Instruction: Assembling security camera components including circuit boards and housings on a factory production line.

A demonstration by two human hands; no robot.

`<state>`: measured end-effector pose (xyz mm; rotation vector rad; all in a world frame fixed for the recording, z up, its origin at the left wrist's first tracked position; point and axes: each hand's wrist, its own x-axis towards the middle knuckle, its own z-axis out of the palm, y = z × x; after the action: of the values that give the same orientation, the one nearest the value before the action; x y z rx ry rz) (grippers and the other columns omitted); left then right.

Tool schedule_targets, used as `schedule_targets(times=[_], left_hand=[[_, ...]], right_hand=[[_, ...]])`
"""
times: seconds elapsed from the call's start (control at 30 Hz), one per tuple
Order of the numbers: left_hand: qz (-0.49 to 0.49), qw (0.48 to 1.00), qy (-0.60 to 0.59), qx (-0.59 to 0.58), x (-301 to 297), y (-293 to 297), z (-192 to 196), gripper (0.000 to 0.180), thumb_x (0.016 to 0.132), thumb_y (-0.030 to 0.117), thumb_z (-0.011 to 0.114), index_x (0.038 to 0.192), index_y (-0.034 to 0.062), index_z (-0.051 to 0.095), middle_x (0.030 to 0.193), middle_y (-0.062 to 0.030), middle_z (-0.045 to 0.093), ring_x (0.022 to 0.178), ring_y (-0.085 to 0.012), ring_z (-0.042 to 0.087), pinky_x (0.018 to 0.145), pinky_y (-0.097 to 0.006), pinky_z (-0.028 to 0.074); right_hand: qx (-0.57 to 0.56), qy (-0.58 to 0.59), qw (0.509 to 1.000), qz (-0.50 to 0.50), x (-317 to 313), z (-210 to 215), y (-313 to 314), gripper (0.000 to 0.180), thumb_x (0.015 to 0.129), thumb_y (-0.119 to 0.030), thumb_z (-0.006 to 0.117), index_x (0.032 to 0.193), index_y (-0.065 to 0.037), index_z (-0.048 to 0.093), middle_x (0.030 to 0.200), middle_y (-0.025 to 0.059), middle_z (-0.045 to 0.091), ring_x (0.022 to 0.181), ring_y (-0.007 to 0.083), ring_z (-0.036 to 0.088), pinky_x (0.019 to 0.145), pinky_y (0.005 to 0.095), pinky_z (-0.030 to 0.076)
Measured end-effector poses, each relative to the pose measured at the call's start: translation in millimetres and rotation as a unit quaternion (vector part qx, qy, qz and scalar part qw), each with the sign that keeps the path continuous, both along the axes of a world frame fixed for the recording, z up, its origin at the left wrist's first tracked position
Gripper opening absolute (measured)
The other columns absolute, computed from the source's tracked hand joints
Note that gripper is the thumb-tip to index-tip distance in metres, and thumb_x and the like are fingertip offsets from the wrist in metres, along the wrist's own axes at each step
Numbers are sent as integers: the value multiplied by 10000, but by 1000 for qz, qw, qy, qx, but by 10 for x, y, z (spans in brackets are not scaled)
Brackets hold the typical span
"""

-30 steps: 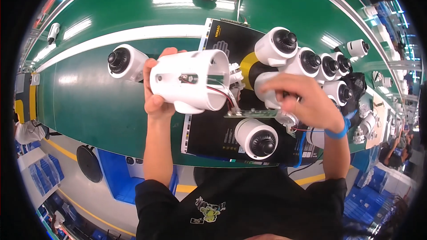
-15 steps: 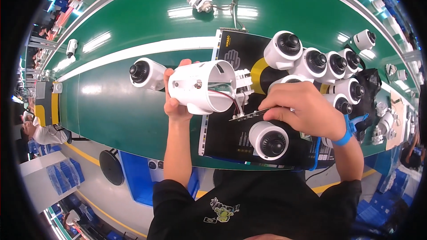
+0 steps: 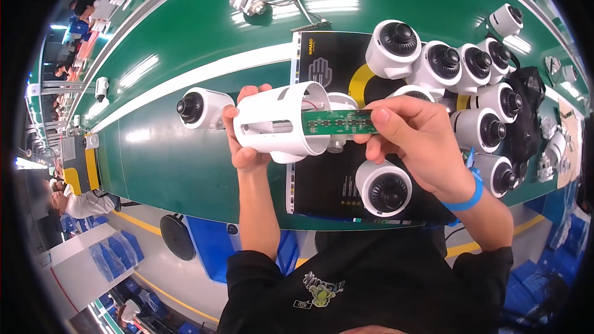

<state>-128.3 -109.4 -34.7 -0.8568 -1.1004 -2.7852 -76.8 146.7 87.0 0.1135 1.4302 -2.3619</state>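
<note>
A hollow white camera housing [image 3: 266,125] lies on its side in my left hand [image 3: 244,148], its round open end facing right. My left fingers wrap around its back end. Between thumb and fingers, my right hand [image 3: 411,139] pinches a narrow green circuit board [image 3: 337,122] with small dark parts on its face. The board's left end is at the housing's mouth, seemingly a little inside it. Behind the board, a white mechanical part [image 3: 340,100] shows in part; how it is attached is hidden. A blue wrist strap [image 3: 468,192] circles my right wrist.
Several finished-looking white cameras with black lens domes stand at the right, one [image 3: 396,49] farther back. Single cameras stand at left [image 3: 201,108] and near the front [image 3: 383,188]. A black box-printed mat [image 3: 315,179] lies beneath. A white mechanism [image 3: 247,0] with wires lies at the back.
The circuit board has turned from edge-on to face up and moved up and left to the housing's mouth. My right hand has rotated with it, palm side now more visible.
</note>
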Motion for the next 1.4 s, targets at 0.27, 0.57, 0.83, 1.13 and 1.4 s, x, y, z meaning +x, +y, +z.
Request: schedule_targets(times=[0.27,0.57,0.83,1.13,1.4], left_hand=[[26,990,82,-111,-8,-29,39,619,685,278,804,1214,194,495,1334,-203,406,1260,-387,404,1020,-510,390],[94,903,112,-405,61,22,257,917,494,223,907,1269,-42,496,1273,-256,497,1146,-334,534,948,-427,445],[105,910,133,-378,26,-9,172,835,488,206,910,1213,-27,568,1234,-251,529,1143,-338,537,928,-426,461],[89,935,132,-318,18,-22,118,843,493,224,916,1239,42,571,1240,-252,524,1149,-342,532,935,-428,459],[92,933,133,-323,33,-65,106,849,497,195,915,1255,54,560,1250,-251,514,1154,-346,527,937,-432,460]], right_hand=[[122,32,992,14,66,43,-40,259,918,-145,595,1007,96,626,819,128,673,632,128,640,578,227,528],[41,27,991,127,-67,-90,124,248,947,-89,524,1112,87,582,883,160,672,786,191,684,680,264,568],[303,286,904,96,-212,-204,162,579,850,-197,679,1310,35,416,1316,169,471,1210,248,475,958,351,433],[168,135,950,227,-343,-173,56,638,884,-132,631,1395,50,297,1297,178,488,1246,246,441,1012,350,397],[227,149,944,184,-377,-212,-107,657,781,-144,740,1311,39,398,1217,139,529,1148,212,505,972,337,433]])
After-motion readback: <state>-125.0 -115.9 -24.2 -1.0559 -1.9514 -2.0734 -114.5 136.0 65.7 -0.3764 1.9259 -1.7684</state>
